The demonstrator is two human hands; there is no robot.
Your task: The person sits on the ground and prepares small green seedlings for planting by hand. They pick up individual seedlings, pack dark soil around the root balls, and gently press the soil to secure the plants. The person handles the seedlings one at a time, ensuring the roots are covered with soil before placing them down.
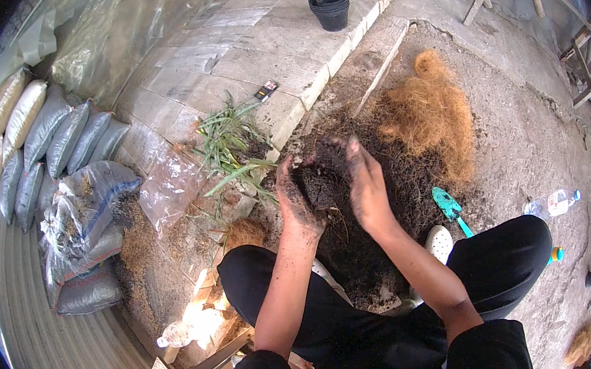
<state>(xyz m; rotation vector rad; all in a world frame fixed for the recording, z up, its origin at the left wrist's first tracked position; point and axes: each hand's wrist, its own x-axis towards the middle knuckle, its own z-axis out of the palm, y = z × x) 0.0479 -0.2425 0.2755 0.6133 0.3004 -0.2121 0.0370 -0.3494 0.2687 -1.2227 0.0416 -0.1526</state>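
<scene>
Dark, damp soil coats both of my hands. My left hand [299, 201] is cupped, palm inward, round the side of a dark clump of soil [322, 187]. Facing it from the other side is my right hand [366, 187], its fingers stretched out and pointing away from me. Whether the right palm touches the clump cannot be made out. Beneath both hands spreads a heap of loose black soil [366, 265]. Just left of the left hand lie green long-leaved plants [232, 133], one leaf reaching close to the wrist.
Brown coconut fibre [431, 116] is piled beyond the soil. A turquoise trowel [453, 211] lies right, near a clear bottle [559, 203]. Stacked black pots [330, 10] stand on the raised paving. Several filled bags [50, 131] and a clear plastic bag [169, 188] are left.
</scene>
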